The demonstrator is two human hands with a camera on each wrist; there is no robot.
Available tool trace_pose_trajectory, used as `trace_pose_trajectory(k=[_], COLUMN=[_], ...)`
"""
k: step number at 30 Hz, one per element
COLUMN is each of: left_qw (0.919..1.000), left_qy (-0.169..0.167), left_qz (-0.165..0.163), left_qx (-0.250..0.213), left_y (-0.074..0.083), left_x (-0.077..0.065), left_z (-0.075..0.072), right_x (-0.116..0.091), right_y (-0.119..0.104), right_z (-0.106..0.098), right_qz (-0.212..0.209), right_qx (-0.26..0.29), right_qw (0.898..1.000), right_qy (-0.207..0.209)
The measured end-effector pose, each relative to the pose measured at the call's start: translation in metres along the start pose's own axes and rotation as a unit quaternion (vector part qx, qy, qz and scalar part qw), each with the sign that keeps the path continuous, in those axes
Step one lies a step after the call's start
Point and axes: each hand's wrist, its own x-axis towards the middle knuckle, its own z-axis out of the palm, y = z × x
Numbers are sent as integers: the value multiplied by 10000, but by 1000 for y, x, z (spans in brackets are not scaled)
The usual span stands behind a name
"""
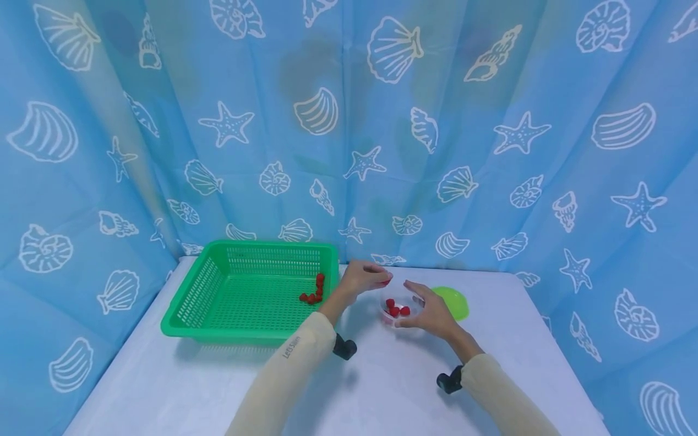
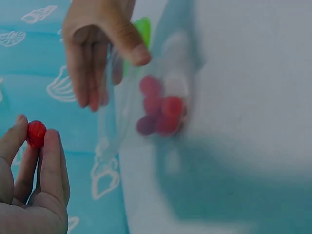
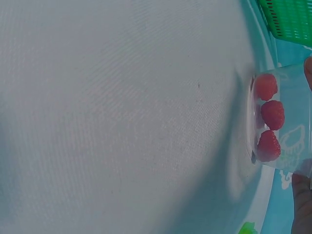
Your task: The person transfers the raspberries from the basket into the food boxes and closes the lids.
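Note:
My left hand [image 1: 360,278] pinches a single red raspberry [image 2: 36,134] between thumb and fingertips, up beside the mouth of a clear plastic tub [image 3: 295,83]. Around the tub's side is my right hand [image 1: 433,312], holding it with the thumb on one side and the fingers on the other. Several raspberries [image 3: 273,115] lie at the bottom of the tub and show through its wall. In the right wrist view only parts of the right hand's fingers appear at the right edge.
A green slotted basket [image 1: 245,333] stands to the left, with several raspberries [image 1: 311,298] along its right side. Behind the right hand is a lime-green lid [image 1: 455,301]. A blue shell-print curtain [image 1: 349,121] rises at the back of the white-covered table [image 1: 392,387].

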Motion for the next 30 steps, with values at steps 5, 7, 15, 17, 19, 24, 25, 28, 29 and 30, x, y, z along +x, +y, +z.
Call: trace_pose_trajectory(k=[5,7,15,17,19,24,25,28,29,30], left_qw=[9996,9994,9995,9992,9985,9945,9936,9911,9898,9887], left_qy=[173,169,119,130,138,17,-5,-33,-28,-30], left_qz=[-235,-286,-166,-137,-94,4,9,78,97,107], left_qx=[-20,-8,221,356,518,1051,1129,1331,1420,1497], left_y=[-11,-14,-18,-17,-16,-19,-20,-22,-22,-22], left_x=[0,0,1,3,3,6,6,6,6,6], left_z=[17,20,34,37,41,54,56,62,64,65], right_x=[-1,-1,-3,-3,-4,-4,-4,-3,-3,-3], right_y=[0,0,-3,-3,-4,-2,-1,1,1,2], right_z=[1,2,-1,-2,-3,-4,-4,-4,-3,-3], right_qz=[51,77,-24,-57,-99,-200,-224,-292,-314,-334], right_qx=[-20,-29,90,75,65,81,73,46,44,49], right_qw=[10000,10000,9999,9999,9999,9997,9997,9996,9995,9994], right_qy=[41,33,53,57,60,59,47,31,25,23])
